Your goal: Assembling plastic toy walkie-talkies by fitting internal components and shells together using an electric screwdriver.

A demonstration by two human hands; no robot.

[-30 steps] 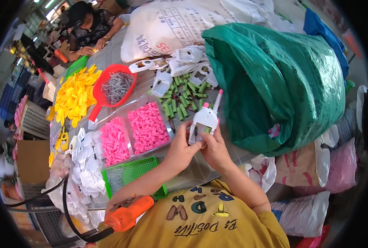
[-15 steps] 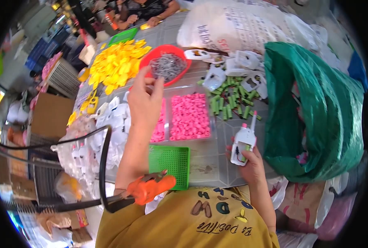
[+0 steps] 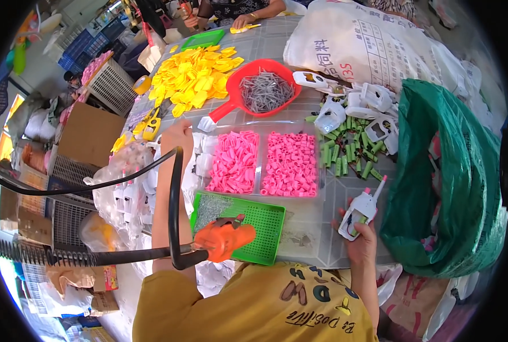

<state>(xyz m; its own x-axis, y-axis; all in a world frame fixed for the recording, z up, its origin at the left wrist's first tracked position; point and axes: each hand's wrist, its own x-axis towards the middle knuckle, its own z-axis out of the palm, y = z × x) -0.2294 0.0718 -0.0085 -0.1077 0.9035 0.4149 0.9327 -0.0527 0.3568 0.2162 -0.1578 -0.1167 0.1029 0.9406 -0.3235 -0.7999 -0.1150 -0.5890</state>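
A white plastic toy case with pink tips (image 3: 361,211) is held at the right side of the grey table (image 3: 271,43). It is gripped by the right hand (image 3: 363,244), with its open hollow side facing up. Just beyond it, small green tubes (image 3: 345,153) are heaped, and to its right a big shiny green plastic bag (image 3: 473,171) is seen. The left hand (image 3: 177,137) is curled close to the white plastic pieces (image 3: 204,157); whether anything is held in it cannot be told. Between the hands, pink bits (image 3: 289,165) are kept in a clear two-part box (image 3: 262,157). Farther off, grey screws (image 3: 267,91) are held in a red plastic scoop (image 3: 235,86).
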